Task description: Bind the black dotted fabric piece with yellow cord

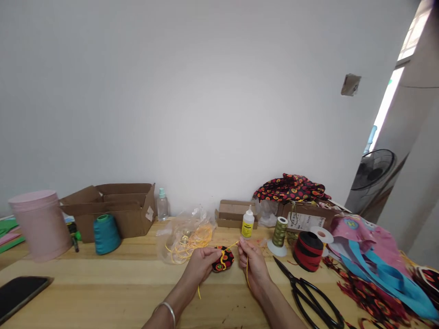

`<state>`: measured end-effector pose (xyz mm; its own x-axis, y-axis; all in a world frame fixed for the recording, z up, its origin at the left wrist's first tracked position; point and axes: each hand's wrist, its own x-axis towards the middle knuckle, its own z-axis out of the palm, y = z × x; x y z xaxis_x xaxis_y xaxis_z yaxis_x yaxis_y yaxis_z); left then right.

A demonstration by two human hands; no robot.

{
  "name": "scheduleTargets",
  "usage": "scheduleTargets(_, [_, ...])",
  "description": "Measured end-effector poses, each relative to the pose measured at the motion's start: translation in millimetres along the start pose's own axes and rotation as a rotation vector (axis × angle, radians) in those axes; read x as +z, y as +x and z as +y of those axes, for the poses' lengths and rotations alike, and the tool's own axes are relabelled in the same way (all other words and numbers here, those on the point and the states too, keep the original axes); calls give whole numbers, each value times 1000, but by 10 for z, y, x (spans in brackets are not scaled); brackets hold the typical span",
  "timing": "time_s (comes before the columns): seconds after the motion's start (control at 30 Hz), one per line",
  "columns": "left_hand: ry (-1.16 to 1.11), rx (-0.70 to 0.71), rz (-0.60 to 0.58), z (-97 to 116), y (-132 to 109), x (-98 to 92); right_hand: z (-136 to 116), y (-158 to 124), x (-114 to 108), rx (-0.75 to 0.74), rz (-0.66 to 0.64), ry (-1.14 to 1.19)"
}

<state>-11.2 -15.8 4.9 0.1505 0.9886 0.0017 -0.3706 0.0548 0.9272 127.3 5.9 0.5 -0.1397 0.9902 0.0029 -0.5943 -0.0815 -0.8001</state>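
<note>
My left hand (200, 264) is closed at the left edge of a small rounded black fabric piece (229, 264) with red and yellow print. Its fingertips pinch yellow cord (231, 246) there, and a loose end hangs below the hand. Whether these fingers also grip the fabric piece is hard to see. To the right, my right hand (254, 265) pinches the same cord, which runs taut between both hands; its tail drops below the right fingers. Just behind the right hand stands a white glue bottle (247, 224) with a yellow label.
Behind my hands lies a clear plastic bag (187, 233) with yellow cord. Black scissors (303, 290), a green thread spool (280, 233) and a red-and-black ribbon roll (307, 251) sit right. A teal thread cone (106, 235), cardboard box (137, 219) and phone (22, 294) are left.
</note>
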Motion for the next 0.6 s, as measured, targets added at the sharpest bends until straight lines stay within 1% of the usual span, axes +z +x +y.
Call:
scheduleTargets(0.2, [14,21,13,25,-8,12,-38,-55,42,51,-161,77])
scheduleTargets(0.3, [18,13,24,25,-10,21,-47,-63,50,-7,-152,33])
scheduleTargets(0.43, [74,30,21,-33,15,-23,-4,-50,54,-117,-98,-157])
scheduleTargets(0.6, [188,42,12,-58,5,-53,53,-62,76,-236,-124,-468])
